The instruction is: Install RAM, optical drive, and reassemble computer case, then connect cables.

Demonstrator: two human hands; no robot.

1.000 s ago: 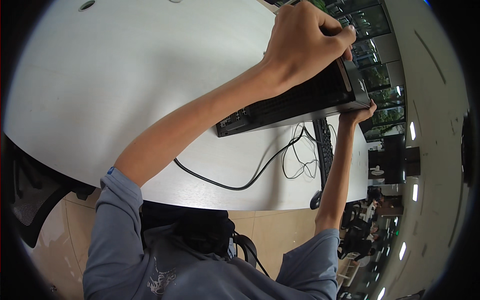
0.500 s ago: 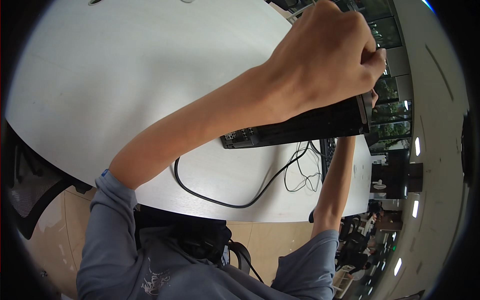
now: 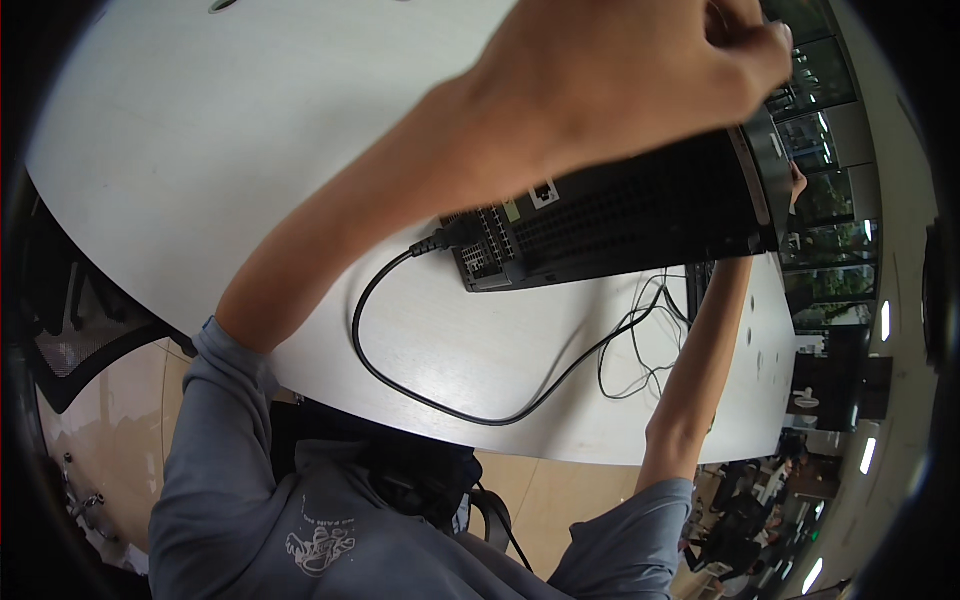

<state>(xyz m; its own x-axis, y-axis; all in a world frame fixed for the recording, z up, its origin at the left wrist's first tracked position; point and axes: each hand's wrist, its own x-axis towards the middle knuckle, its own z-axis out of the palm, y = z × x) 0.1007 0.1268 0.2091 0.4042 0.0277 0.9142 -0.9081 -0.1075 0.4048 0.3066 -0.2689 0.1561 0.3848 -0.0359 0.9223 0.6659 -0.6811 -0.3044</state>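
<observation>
A black computer tower is on the white table, its back panel of ports and vents turned toward me. A black power cord is plugged into that panel. Above the tower, close to the camera, is my left hand, its fingers curled closed. Whatever they pinch, if anything, is hidden. My right forearm passes behind the tower's far end. Only a small part of my right hand shows beside that end, with most of its fingers hidden.
The white table curves around me. Thin cables lie loosely near a dark keyboard behind the tower. A black mesh chair stands at the left. Other people sit far off at the lower right.
My left hand has risen toward the top of the view and looks larger. More of the tower's back panel and the plugged-in cord now show. The view has shifted slightly.
</observation>
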